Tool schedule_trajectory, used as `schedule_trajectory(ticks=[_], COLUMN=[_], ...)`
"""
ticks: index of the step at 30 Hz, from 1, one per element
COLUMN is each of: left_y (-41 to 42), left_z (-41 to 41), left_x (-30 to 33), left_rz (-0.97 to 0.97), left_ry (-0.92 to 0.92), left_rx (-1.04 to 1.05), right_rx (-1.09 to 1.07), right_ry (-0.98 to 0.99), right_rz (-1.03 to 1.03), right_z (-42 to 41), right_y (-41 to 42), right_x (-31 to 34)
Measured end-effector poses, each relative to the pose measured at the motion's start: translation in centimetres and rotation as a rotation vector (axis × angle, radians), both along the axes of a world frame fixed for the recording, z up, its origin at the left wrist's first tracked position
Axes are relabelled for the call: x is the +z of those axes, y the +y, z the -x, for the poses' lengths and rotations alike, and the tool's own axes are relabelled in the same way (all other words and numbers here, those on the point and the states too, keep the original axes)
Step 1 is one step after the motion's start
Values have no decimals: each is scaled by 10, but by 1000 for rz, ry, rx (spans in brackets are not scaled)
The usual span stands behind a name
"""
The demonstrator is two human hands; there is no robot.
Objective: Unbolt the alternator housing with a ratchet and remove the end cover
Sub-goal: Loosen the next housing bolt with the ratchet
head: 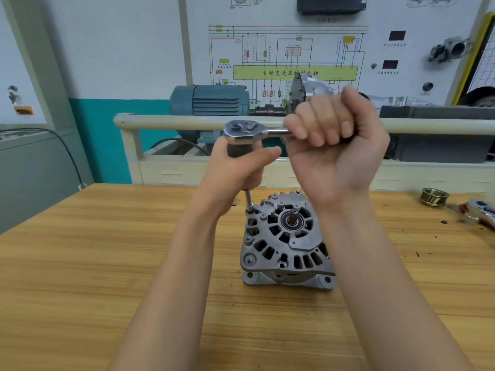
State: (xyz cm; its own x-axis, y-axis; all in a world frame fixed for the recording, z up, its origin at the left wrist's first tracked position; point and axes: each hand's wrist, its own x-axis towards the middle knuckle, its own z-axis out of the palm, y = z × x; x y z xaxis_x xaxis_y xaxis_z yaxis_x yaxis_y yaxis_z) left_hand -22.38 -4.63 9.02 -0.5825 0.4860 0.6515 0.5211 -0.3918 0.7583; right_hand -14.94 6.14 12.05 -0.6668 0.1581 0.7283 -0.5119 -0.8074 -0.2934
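From the head camera, the alternator (pixel 286 243) stands on the wooden desk (pixel 107 263), its vented end cover (pixel 294 253) facing up with the shaft and bearing at the centre. The right hand (pixel 332 148) is closed in a fist round the handle of the ratchet (pixel 250 131), held level above the alternator. The left hand (pixel 237 171) wraps the dark extension grip under the ratchet head; the thin extension bar (pixel 248 198) drops to a bolt at the cover's upper left edge. A grooved pulley (pixel 434 197) lies far right on the desk.
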Motion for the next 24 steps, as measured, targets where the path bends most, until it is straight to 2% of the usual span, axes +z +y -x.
schedule_trajectory(ticks=[2, 4, 6, 9, 11, 13, 15, 18, 20, 22, 24], left_y=[9, 18, 26, 35, 36, 32, 23, 8, 4, 8, 16], left_z=[-5, -9, -11, -11, -9, -7, -4, 3, 4, 2, -1], left_x=[2, 3, 4, 3, 2, 2, 3, 2, 1, -1, -2], left_rz=[-16, -68, -151, -271, -289, -262, -191, -45, 54, 94, 77], left_ry=[-47, -85, -129, -168, -160, -159, -125, 16, 65, 45, 19], left_rx=[131, 258, 379, 546, 571, 505, 370, 75, -47, -28, 81], right_rx=[33, -23, -147, -422, -609, -686, -604, -246, -43, 48, 36], right_ry=[-60, -84, -55, 108, 221, 272, 251, 118, 21, -34, -62], right_rz=[102, 175, 171, 63, 18, -23, -30, -50, -2, 88, 186], right_z=[0, -1, -3, -6, -7, -6, -6, -6, -5, -4, -5], right_y=[6, 5, -1, -20, -32, -37, -31, -11, 2, 12, 14], right_x=[3, 3, 0, -8, -14, -17, -14, -3, 1, 3, 4])
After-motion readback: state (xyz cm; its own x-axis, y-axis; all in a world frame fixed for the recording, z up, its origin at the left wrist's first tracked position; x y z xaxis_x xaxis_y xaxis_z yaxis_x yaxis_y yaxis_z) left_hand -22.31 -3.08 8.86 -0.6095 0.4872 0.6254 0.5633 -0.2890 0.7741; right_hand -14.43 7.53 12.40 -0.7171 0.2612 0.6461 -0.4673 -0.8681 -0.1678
